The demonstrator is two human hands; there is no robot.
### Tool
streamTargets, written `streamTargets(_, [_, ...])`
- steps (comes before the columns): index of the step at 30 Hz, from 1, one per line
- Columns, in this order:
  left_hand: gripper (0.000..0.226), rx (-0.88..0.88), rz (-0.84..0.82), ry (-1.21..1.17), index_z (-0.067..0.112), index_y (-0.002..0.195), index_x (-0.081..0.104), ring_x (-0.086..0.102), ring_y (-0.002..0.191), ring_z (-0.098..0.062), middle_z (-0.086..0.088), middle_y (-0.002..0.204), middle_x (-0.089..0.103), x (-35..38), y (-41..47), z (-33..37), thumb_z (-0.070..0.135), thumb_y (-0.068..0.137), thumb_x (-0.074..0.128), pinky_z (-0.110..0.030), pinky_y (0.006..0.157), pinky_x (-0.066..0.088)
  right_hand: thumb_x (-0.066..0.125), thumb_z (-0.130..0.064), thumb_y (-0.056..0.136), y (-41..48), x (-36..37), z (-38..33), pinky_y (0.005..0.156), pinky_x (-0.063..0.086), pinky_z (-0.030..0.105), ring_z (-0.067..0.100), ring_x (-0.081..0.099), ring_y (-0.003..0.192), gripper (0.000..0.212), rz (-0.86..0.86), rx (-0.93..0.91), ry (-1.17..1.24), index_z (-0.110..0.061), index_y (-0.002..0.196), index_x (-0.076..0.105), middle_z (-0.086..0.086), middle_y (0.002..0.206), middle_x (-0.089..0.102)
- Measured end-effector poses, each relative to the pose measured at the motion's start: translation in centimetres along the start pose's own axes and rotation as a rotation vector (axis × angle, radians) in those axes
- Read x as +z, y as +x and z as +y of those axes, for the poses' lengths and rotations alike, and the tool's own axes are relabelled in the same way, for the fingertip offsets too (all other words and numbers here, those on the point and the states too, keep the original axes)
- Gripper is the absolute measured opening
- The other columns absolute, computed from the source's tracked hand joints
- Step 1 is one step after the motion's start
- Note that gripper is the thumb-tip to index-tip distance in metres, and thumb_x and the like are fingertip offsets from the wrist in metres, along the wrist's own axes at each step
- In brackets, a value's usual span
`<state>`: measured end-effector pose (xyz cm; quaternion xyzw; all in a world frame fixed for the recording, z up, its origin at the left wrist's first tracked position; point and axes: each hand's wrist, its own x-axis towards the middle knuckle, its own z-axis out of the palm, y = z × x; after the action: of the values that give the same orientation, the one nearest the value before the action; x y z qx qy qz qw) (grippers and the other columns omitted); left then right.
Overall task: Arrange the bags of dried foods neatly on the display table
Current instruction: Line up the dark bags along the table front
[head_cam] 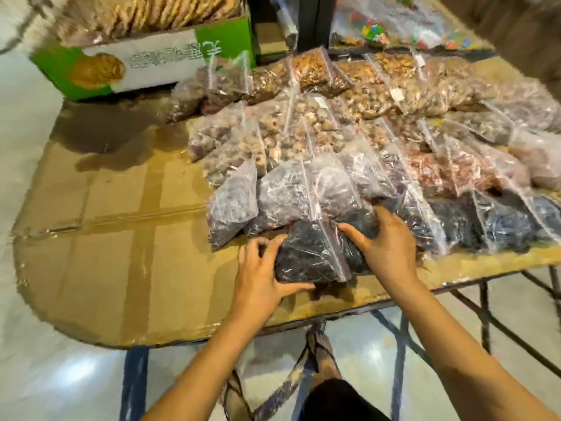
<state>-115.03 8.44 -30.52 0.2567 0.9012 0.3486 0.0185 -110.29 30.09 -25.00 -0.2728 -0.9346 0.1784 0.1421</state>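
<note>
A clear zip bag of dark dried fruit (312, 256) lies near the front edge of the cardboard-covered display table (121, 244). My left hand (258, 275) grips its left end, thumb under the near side. My right hand (385, 244) clasps its right end. Behind it, several zip bags lie in overlapping rows: dark purple fruit (291, 196), pale round pieces (291, 129), reddish pieces (437, 165) and black fruit (501, 226) to the right.
A green and white carton (139, 65) of fried snacks stands at the back left. Bags of coloured sweets (394, 22) lie at the far right. The table's left half shows bare taped cardboard. Metal legs (485, 317) and my sandalled foot (321, 350) are below.
</note>
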Motion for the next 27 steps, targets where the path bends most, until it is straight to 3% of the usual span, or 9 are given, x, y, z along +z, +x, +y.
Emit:
streamTargets(3, [0.095, 0.03, 0.012, 0.125, 0.024, 0.133, 0.046, 0.044, 0.104, -0.031, -0.011, 0.113, 0.046, 0.2, 0.0, 0.2, 0.08, 0.057, 0.056, -0.041, 0.09, 0.044, 0.06, -0.065, 0.074, -0.8, 0.1, -0.5, 0.067, 0.044, 0.037, 0.034, 0.059, 0.098, 0.078, -0.026, 0.092, 0.039, -0.006, 0.124, 0.053, 0.014, 0.099, 0.063])
streamTargets(5, [0.097, 0.014, -0.034, 0.164, 0.023, 0.138, 0.042, 0.041, 0.107, -0.031, -0.013, 0.117, 0.045, 0.0, 0.2, 0.7, 0.078, 0.06, 0.057, -0.041, 0.092, 0.042, 0.062, -0.061, 0.076, -0.8, -0.2, -0.5, 0.062, 0.037, 0.035, 0.035, 0.058, 0.091, 0.072, -0.063, 0.088, 0.031, -0.003, 0.118, 0.053, 0.01, 0.086, 0.055])
streamTargets(7, [0.101, 0.019, -0.106, 0.186, 0.022, 0.143, 0.034, 0.039, 0.114, -0.03, -0.013, 0.126, 0.042, -0.4, 0.0, 1.1, 0.078, 0.063, 0.058, -0.04, 0.097, 0.039, 0.064, -0.057, 0.077, -0.8, -0.6, -0.4, 0.061, 0.032, 0.032, 0.036, 0.056, 0.086, 0.068, -0.094, 0.091, 0.011, -0.002, 0.114, 0.051, 0.011, 0.082, 0.052])
streamTargets(10, [0.105, 0.017, -0.159, 0.132, 0.022, 0.148, 0.024, 0.033, 0.129, -0.026, -0.01, 0.141, 0.035, -2.0, -0.4, 1.2, 0.082, 0.065, 0.045, -0.038, 0.109, 0.034, 0.067, -0.052, 0.077, -1.1, -0.4, -0.8, 0.07, 0.043, 0.038, 0.036, 0.053, 0.098, 0.073, -0.059, 0.107, -0.014, -0.006, 0.128, 0.043, 0.018, 0.094, 0.06])
streamTargets(13, [0.091, -0.005, -0.007, 0.007, 0.024, 0.144, 0.03, 0.034, 0.131, -0.019, -0.002, 0.142, 0.037, -4.9, -0.4, 0.5, 0.077, 0.071, 0.048, -0.039, 0.111, 0.033, 0.068, -0.041, 0.081, -1.8, 0.2, -2.0, 0.097, 0.036, 0.045, 0.035, 0.039, 0.117, 0.067, 0.101, 0.167, 0.009, -0.006, 0.131, 0.041, 0.019, 0.12, 0.05])
streamTargets(15, [0.082, -0.022, 0.166, -0.027, 0.021, 0.138, 0.036, 0.037, 0.127, -0.02, -0.004, 0.137, 0.041, -6.7, 0.3, -0.7, 0.068, 0.075, 0.058, -0.039, 0.108, 0.036, 0.064, -0.034, 0.085, -1.9, 0.1, -3.4, 0.101, 0.031, 0.044, 0.033, 0.034, 0.119, 0.053, 0.21, 0.158, 0.072, -0.007, 0.126, 0.044, 0.018, 0.126, 0.045])
streamTargets(17, [0.084, -0.065, 0.227, -0.026, 0.016, 0.138, 0.037, 0.036, 0.127, -0.023, -0.008, 0.136, 0.041, -8.4, 1.7, -2.2, 0.062, 0.074, 0.065, -0.04, 0.107, 0.035, 0.06, -0.03, 0.088, -1.5, -0.2, -5.3, 0.1, 0.033, 0.043, 0.031, 0.035, 0.116, 0.041, 0.249, 0.11, 0.134, -0.006, 0.119, 0.049, 0.016, 0.121, 0.048])
streamTargets(23, [0.1, 0.004, -0.095, -0.066, 0.018, 0.145, 0.03, 0.034, 0.135, -0.025, -0.007, 0.147, 0.037, -10.0, 8.2, -7.1, 0.062, 0.066, 0.071, -0.041, 0.112, 0.03, 0.055, -0.026, 0.092, 0.9, 1.5, -10.3, 0.089, 0.04, 0.041, 0.038, 0.053, 0.106, 0.034, -0.016, 0.044, 0.109, 0.001, 0.112, 0.057, 0.019, 0.104, 0.063])
streamTargets(27, [0.116, 0.053, -0.344, -0.072, 0.018, 0.149, 0.023, 0.021, 0.142, -0.021, -0.004, 0.153, 0.024, -9.8, 11.2, -9.5, 0.064, 0.057, 0.077, -0.025, 0.111, 0.015, 0.057, -0.027, 0.091, 1.9, 3.6, -12.5, 0.075, 0.039, 0.035, 0.038, 0.057, 0.104, 0.036, -0.032, 0.354, 0.221, 0.002, 0.111, 0.058, 0.024, 0.106, 0.064])
